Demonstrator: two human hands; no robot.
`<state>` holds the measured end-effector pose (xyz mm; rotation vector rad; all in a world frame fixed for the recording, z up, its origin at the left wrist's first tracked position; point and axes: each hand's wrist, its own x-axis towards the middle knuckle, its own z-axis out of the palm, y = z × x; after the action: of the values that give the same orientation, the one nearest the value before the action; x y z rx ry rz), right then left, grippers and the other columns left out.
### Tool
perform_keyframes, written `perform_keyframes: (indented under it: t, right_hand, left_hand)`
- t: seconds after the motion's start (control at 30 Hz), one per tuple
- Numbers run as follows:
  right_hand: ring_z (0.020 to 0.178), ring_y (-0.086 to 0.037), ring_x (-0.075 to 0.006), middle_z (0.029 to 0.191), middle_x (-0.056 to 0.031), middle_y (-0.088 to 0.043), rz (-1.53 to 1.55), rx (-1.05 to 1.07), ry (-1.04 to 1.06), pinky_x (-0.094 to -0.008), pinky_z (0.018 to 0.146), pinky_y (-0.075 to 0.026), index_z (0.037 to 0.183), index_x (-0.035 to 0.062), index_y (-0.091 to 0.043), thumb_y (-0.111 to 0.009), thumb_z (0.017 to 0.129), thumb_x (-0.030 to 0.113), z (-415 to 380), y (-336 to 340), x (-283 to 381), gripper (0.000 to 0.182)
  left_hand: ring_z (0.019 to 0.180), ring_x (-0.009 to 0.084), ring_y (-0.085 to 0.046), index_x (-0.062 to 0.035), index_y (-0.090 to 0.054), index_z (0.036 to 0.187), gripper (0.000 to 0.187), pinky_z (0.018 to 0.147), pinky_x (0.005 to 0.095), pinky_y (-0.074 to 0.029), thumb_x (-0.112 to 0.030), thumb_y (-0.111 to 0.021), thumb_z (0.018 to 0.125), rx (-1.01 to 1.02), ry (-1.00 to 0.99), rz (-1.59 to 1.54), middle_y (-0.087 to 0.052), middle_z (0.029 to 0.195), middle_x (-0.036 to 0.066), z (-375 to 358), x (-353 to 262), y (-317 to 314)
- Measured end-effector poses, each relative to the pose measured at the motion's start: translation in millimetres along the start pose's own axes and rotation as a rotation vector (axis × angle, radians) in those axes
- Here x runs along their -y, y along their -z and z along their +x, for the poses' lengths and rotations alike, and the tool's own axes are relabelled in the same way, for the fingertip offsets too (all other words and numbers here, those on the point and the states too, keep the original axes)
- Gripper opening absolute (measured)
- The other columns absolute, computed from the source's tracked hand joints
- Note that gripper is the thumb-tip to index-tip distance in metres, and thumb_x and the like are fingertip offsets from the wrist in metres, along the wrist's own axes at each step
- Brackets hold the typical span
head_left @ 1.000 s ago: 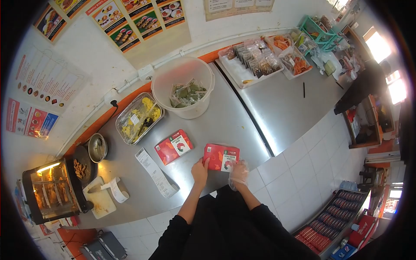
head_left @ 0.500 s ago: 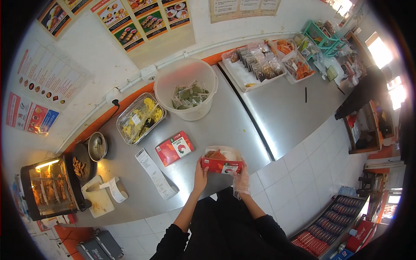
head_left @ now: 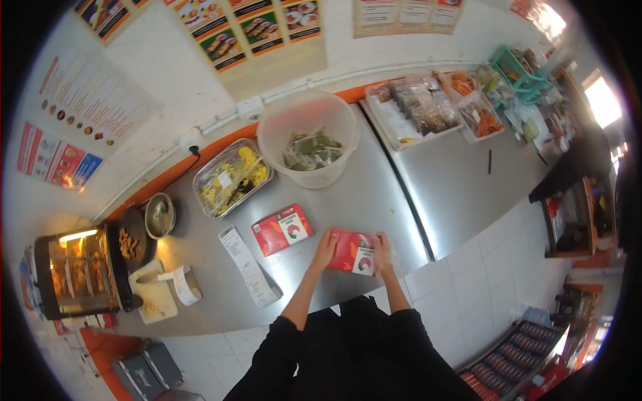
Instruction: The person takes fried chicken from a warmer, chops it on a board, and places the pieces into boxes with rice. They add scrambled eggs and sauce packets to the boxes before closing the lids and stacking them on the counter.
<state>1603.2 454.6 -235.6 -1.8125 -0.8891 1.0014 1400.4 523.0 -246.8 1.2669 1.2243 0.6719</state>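
A red and white cardboard food box [head_left: 351, 250] is at the counter's front edge, its printed lid folded over the top so the inside is hidden. My left hand [head_left: 325, 248] grips its left end, thumb near the upper corner. At the opposite end my right hand [head_left: 383, 254], in a loose clear plastic glove, holds the box too. A second red and white box [head_left: 282, 229] lies closed just left of my left hand. Beside that one, a long printed receipt [head_left: 249, 266] lies on the steel counter [head_left: 321, 294].
Behind are a foil tray of yellow food [head_left: 233, 178] and a white bucket of packets [head_left: 309, 175]. Farther left stand a metal bowl [head_left: 160, 216], cutting board [head_left: 155, 294] and lit grill oven [head_left: 80, 274]. Trays of bagged food [head_left: 414, 110] sit at the back right.
The box was open with food showing; its lid now covers the top. Both hands stay at its ends. The camera view has shifted slightly.
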Motion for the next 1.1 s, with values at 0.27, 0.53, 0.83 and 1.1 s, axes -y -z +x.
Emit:
perform_keyframes:
  t: [0.27,0.53,0.83,1.1]
  right_hand:
    - [0.089,-0.057,-0.0368,0.089,-0.0175,-0.058,-0.499,-0.198,0.313,-0.0466,0.077,-0.044,0.092,0.0014,-0.056,-0.054,0.094,0.018,-20,-10,72,0.017]
    - [0.083,-0.054,-0.0331,0.087,-0.0128,-0.055,-0.989,-0.018,0.638,-0.0417,0.075,-0.043,0.090,0.0072,-0.057,-0.069,0.076,0.017,-16,-9,46,0.021]
    - [0.081,-0.056,-0.0341,0.086,-0.0145,-0.059,-1.085,0.000,0.625,-0.0449,0.073,-0.045,0.084,0.0044,-0.060,-0.056,0.089,0.016,-20,-14,61,0.013]
    - [0.099,-0.060,-0.0372,0.105,-0.0184,-0.064,-0.691,0.383,0.270,-0.0466,0.087,-0.047,0.111,0.0039,-0.057,-0.069,0.078,0.027,-15,-12,100,0.042]
  left_hand:
    - [0.094,0.0385,-0.058,0.0007,-0.056,0.106,0.021,0.086,0.0418,-0.047,-0.018,-0.052,0.098,-0.318,-0.181,0.332,-0.058,0.093,0.022,-8,-18,-14]
    - [0.106,0.0274,-0.053,-0.0048,-0.060,0.096,0.027,0.102,0.0485,-0.037,-0.031,-0.064,0.089,-0.289,-0.560,0.714,-0.056,0.098,0.008,-20,-32,-13]
    - [0.100,0.0270,-0.054,-0.0054,-0.056,0.099,0.037,0.100,0.0429,-0.039,-0.040,-0.064,0.086,-0.397,-0.646,0.791,-0.055,0.099,0.009,-21,-34,-13]
    - [0.100,0.0315,-0.056,-0.0040,-0.057,0.101,0.037,0.092,0.0387,-0.046,-0.038,-0.064,0.088,-0.236,-0.307,0.498,-0.055,0.102,0.013,-32,-40,-2]
